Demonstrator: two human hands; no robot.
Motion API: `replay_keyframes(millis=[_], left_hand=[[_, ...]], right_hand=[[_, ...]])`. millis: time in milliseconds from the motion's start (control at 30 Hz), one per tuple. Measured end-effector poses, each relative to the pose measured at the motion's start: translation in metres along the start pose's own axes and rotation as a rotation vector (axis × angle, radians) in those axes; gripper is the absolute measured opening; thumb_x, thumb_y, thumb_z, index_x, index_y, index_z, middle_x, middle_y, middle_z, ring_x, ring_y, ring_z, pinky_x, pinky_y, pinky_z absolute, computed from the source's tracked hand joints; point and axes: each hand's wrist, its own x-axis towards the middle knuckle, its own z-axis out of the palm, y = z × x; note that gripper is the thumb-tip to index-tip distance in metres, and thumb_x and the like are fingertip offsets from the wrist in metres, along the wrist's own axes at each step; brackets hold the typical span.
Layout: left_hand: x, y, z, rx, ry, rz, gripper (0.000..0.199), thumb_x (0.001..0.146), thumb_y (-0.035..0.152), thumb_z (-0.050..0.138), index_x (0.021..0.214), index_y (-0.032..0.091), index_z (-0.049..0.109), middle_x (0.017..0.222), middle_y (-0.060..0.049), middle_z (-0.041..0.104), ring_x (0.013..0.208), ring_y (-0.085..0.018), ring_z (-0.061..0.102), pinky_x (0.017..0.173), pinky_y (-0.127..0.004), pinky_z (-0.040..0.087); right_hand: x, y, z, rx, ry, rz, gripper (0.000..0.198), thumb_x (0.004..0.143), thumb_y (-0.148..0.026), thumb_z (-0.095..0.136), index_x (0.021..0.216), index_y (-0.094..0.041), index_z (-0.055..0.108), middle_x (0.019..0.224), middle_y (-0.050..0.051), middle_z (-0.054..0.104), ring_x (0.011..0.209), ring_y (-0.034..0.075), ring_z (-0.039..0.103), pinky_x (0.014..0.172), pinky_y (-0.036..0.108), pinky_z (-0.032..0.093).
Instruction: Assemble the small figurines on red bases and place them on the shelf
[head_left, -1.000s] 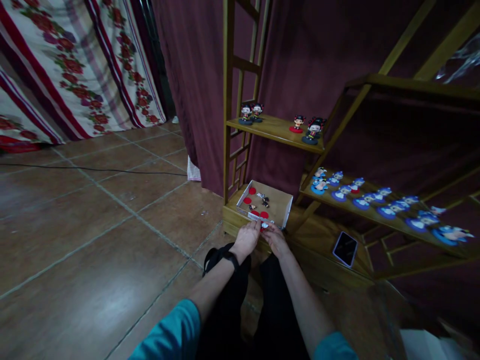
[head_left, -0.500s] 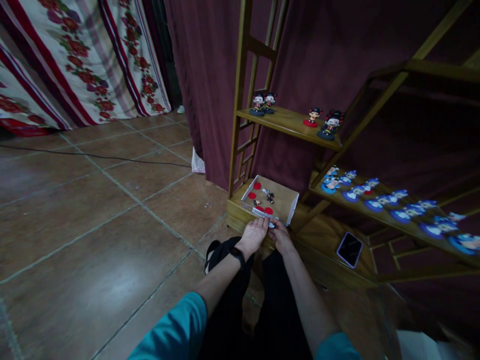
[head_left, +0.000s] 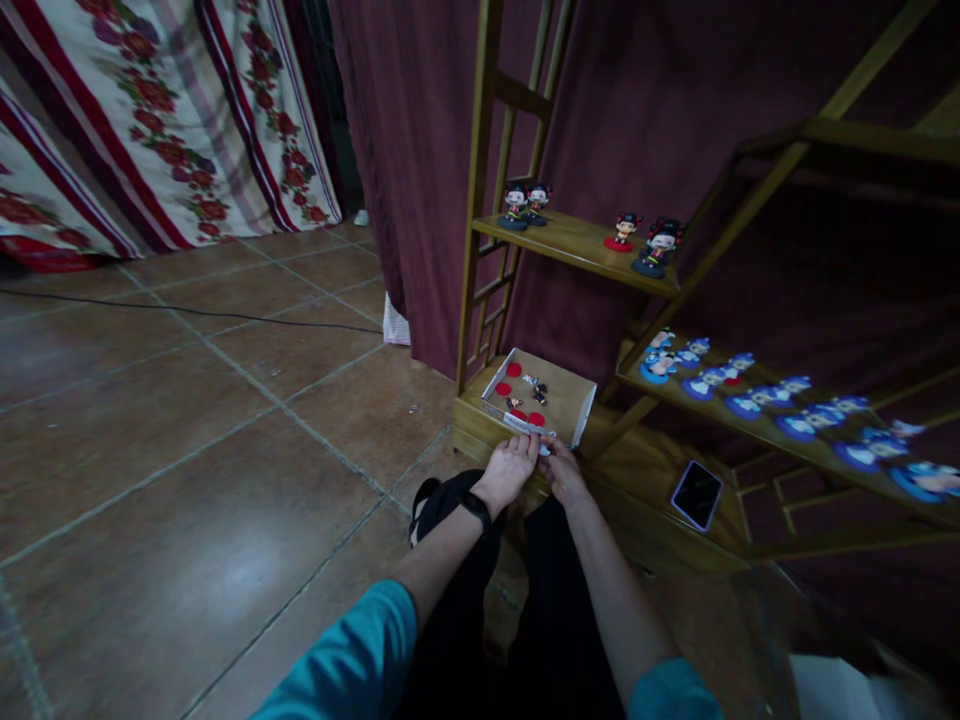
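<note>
My left hand [head_left: 511, 468] and my right hand [head_left: 561, 470] meet at the near edge of a shallow cardboard box [head_left: 571, 402]. Fingers of both are closed around a small whitish piece [head_left: 544, 451], mostly covered, its kind too small to make out. Inside the box lie several round red discs [head_left: 503, 389] and a few little figurine parts, among them a dark one [head_left: 540, 394] and another figure [head_left: 514, 403] near the left side. The box rests on the low bottom board of a wooden shelf unit.
On the upper wooden shelf [head_left: 570, 243] stand dark figurines [head_left: 514, 206] and a red-based one [head_left: 622, 232]. Several blue-based figurines [head_left: 705, 382] line the shelf at right. A phone [head_left: 697, 496] lies on the bottom board. A black cable [head_left: 225, 315] crosses the tiled floor.
Both hands stay in nearly the same place, with only slight finger movement around the whitish piece. The view has shifted very slightly; the box and figurines have not visibly moved.
</note>
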Motion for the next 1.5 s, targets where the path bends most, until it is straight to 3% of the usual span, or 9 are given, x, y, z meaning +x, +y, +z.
replay_keyframes(millis=[567,833,1067,1233,1500], left_hand=[[0.000,0.002,-0.002,-0.052,-0.022,-0.024,0.042,0.084,0.013,0.036,0.126,0.014,0.033,0.105,-0.014,0.051,0.097,-0.022,0.050,0.081,-0.033,0.039],[0.004,-0.007,-0.009,-0.264,-0.110,-0.159,0.039,0.084,0.022,0.038,0.124,0.018,0.037,0.108,-0.011,0.052,0.097,-0.019,0.053,0.081,-0.027,0.041],[0.008,-0.013,-0.001,-0.423,-0.069,-0.190,0.031,0.084,0.022,0.041,0.114,0.018,0.045,0.110,-0.010,0.055,0.099,-0.018,0.054,0.085,-0.029,0.041],[0.009,-0.016,0.008,-0.516,0.006,-0.190,0.033,0.082,0.019,0.042,0.115,0.018,0.042,0.108,-0.009,0.057,0.101,-0.019,0.054,0.087,-0.031,0.041],[0.009,-0.020,0.011,-0.612,0.020,-0.232,0.028,0.080,0.019,0.047,0.108,0.020,0.043,0.096,-0.006,0.061,0.089,-0.017,0.059,0.077,-0.028,0.044]], right_hand=[[-0.003,-0.002,0.000,0.015,-0.003,-0.015,0.032,0.048,-0.009,0.063,0.076,-0.023,0.060,0.075,-0.004,0.065,0.072,0.014,0.059,0.067,0.026,0.046],[-0.004,-0.005,-0.001,0.082,-0.088,0.005,0.031,0.051,-0.013,0.068,0.080,-0.021,0.061,0.082,0.000,0.067,0.080,0.016,0.061,0.076,0.032,0.049],[-0.007,-0.011,-0.001,0.070,-0.137,0.020,0.029,0.055,-0.016,0.068,0.083,-0.021,0.063,0.091,0.002,0.067,0.086,0.018,0.061,0.078,0.032,0.050],[-0.008,-0.011,-0.002,0.081,-0.141,0.022,0.029,0.055,-0.016,0.068,0.083,-0.020,0.063,0.089,0.003,0.067,0.087,0.018,0.061,0.080,0.033,0.049],[-0.009,-0.011,-0.002,0.106,-0.141,0.019,0.028,0.056,-0.015,0.069,0.082,-0.019,0.061,0.086,0.002,0.066,0.088,0.017,0.062,0.085,0.035,0.047]])
